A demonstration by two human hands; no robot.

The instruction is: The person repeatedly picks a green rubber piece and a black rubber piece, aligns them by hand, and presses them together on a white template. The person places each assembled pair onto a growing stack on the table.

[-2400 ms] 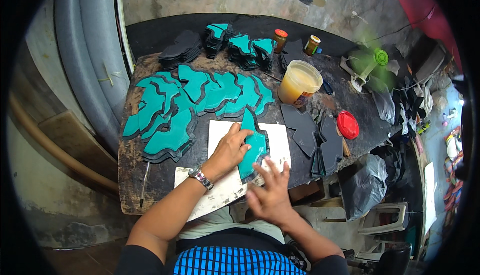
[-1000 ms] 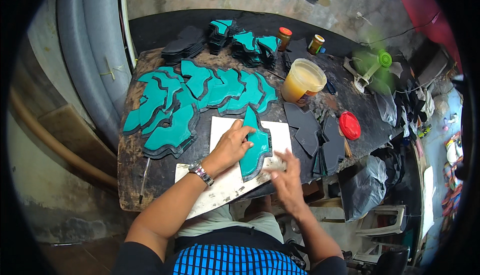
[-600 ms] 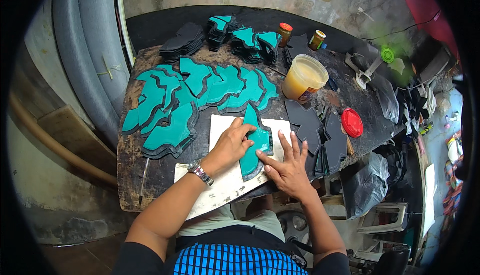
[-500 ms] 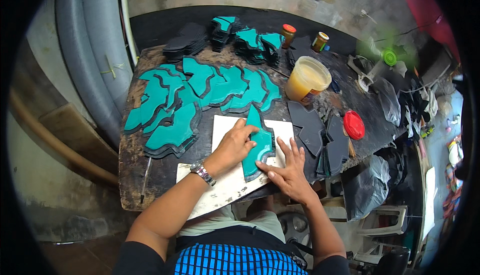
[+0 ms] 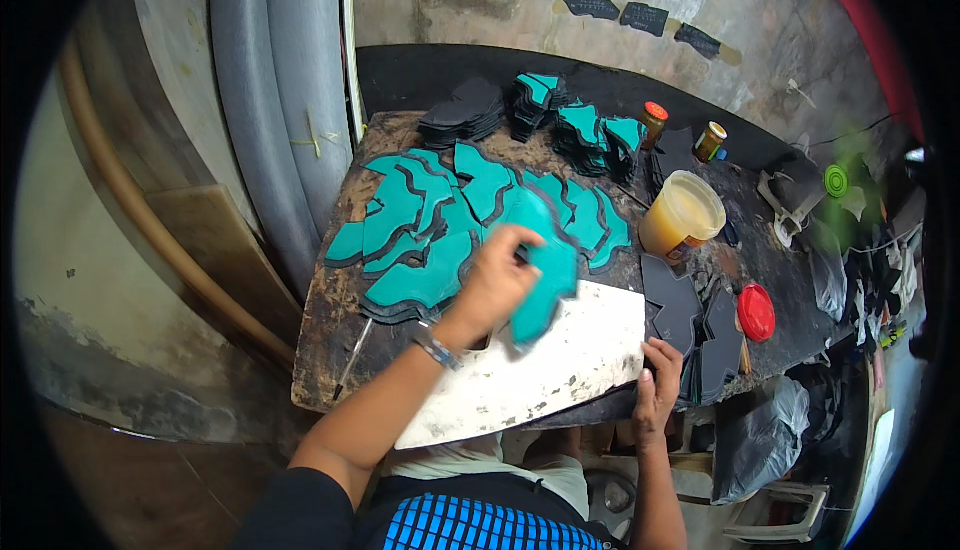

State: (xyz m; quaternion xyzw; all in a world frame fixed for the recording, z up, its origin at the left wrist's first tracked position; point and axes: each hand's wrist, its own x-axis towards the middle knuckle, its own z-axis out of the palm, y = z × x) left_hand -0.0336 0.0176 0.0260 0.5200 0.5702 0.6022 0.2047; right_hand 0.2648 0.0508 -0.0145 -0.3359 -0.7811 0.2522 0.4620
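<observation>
My left hand [image 5: 497, 285] grips a teal cut piece [image 5: 545, 285] with a dark edge and holds it lifted above the white board [image 5: 560, 370]. The piece hangs over the board's upper middle. My right hand [image 5: 655, 390] rests on the board's right front corner, fingers flat against its edge, beside a stack of black cut pieces [image 5: 690, 315]. Several teal pieces [image 5: 440, 230] lie spread over the worn wooden table [image 5: 330, 330] just behind my left hand.
A tub of yellow glue [image 5: 683, 218] stands at the right, its red lid [image 5: 757, 312] lying nearer me. Two small jars [image 5: 682, 133] and stacks of teal and black pieces [image 5: 545, 120] line the back. Grey rolls [image 5: 270, 120] lean at the left. A black bag [image 5: 765, 430] hangs below.
My left hand has lifted the teal piece off the white board and carried it up and back. My right hand slid from the piece to the board's right corner.
</observation>
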